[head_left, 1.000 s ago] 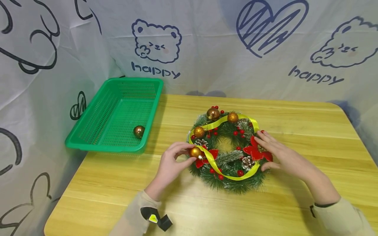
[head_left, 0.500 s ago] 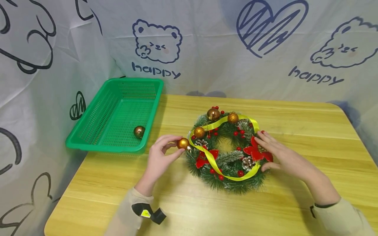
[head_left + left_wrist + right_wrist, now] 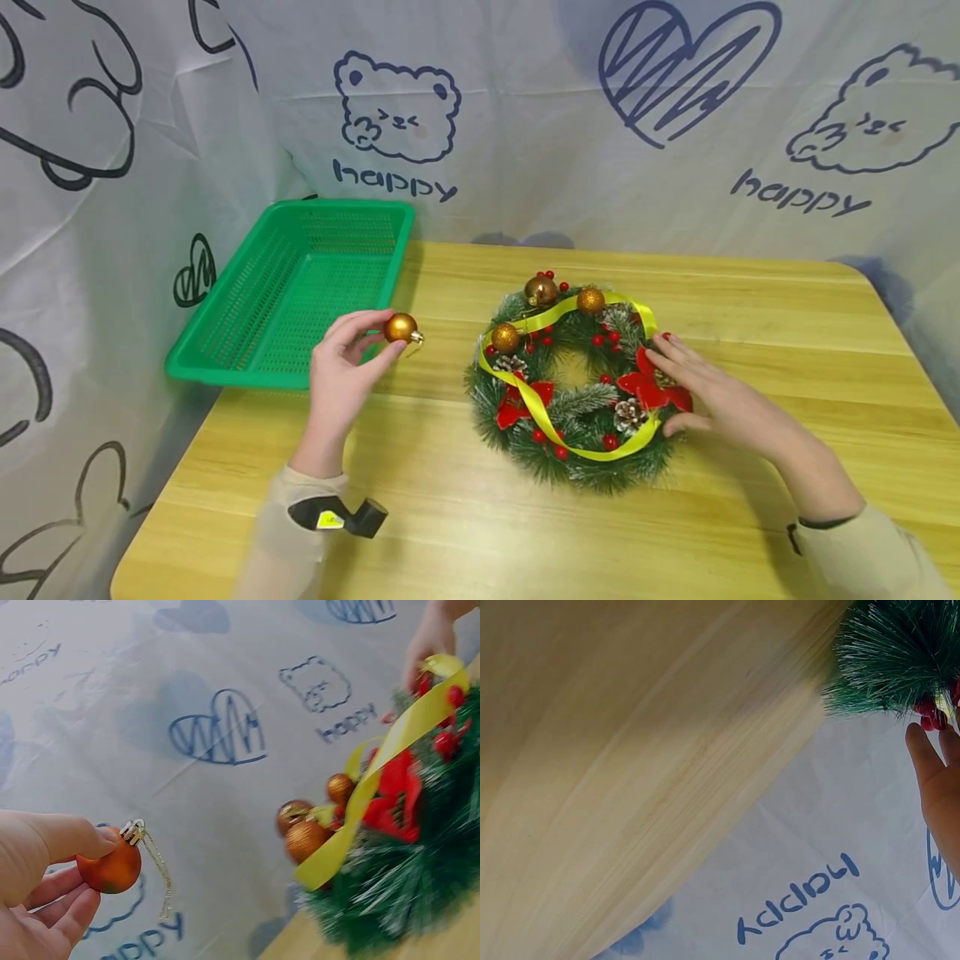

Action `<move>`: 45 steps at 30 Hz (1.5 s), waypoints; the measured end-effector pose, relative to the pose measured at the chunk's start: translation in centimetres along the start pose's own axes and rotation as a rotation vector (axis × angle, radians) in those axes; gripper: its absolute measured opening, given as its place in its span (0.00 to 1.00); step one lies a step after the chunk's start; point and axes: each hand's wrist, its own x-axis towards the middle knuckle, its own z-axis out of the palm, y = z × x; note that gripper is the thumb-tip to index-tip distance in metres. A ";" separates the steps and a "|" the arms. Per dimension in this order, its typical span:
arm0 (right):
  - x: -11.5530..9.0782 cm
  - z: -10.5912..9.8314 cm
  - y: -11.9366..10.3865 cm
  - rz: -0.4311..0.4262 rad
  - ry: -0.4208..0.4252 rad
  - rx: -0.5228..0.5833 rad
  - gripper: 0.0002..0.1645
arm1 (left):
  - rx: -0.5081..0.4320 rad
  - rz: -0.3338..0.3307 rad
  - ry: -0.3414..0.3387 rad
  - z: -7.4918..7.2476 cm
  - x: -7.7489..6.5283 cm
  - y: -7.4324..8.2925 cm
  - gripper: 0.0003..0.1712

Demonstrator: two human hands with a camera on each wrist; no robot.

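Note:
My left hand (image 3: pixel 341 375) pinches a gold Christmas ball (image 3: pixel 401 327) between thumb and fingers, over the table beside the basket's near right corner. In the left wrist view, a gold string loop (image 3: pixel 161 874) hangs from the silver cap of that ball. A green Christmas wreath (image 3: pixel 592 471) lies on the table, wound with yellow ribbon (image 3: pixel 536 408) and dressed with red flowers, berries, pine cones and a few balls. My right hand (image 3: pixel 720 400) rests on the wreath's right side by a red flower (image 3: pixel 652 383), fingers extended.
A green plastic basket (image 3: pixel 240 379) stands at the table's back left; my left hand blocks part of its near right corner. The wooden table (image 3: pixel 465 533) has a rounded far right corner. White printed cloth (image 3: pixel 510 125) hangs behind and at the left.
My left hand has drawn the gold ball away from the wreath, leftward to the basket. The brown ball seen earlier in the basket is now hidden behind that hand. My right hand stays put.

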 end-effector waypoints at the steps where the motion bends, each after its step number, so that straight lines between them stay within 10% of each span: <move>1: 0.0 0.0 0.0 -0.001 0.002 0.002 0.58 | -0.001 0.002 0.013 -0.4 0.2 0.0 0.22; 9: 0.0 0.1 0.1 -0.015 0.010 0.000 0.58 | 0.100 -0.037 0.124 -3.1 1.3 1.6 0.21; 20: 0.1 0.1 0.1 -0.005 -0.006 0.010 0.58 | 0.244 -0.232 0.240 -7.0 2.3 -2.3 0.23; 45: 0.1 0.0 0.0 0.013 -0.015 0.029 0.58 | 0.459 -0.441 0.149 -9.3 2.4 -3.1 0.25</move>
